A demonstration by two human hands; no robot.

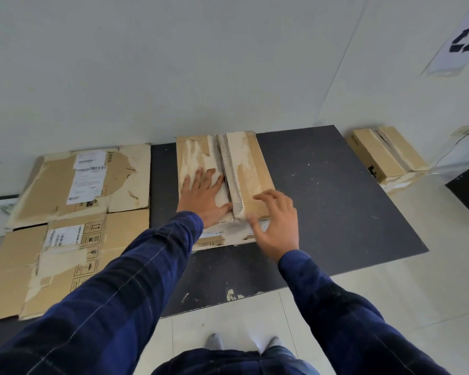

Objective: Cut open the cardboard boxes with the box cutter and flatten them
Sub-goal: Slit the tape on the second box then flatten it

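On the black mat (336,201), our left hand (205,197) lies flat-fingered on the torn box (255,169); our right hand (278,226) is blurred, its grip unclear.

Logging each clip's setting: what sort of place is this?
Probably an indoor recycling or waste-sorting corner. A recycling sign hangs on the plain wall, flattened cardboard lies at left, and a box sits on a dark mat.

The right hand (275,226) is blurred and covers the near corner of the box (255,169). At upper right the frame edge cuts off a paper sign (460,41); the label (86,177) print at left is unreadable.
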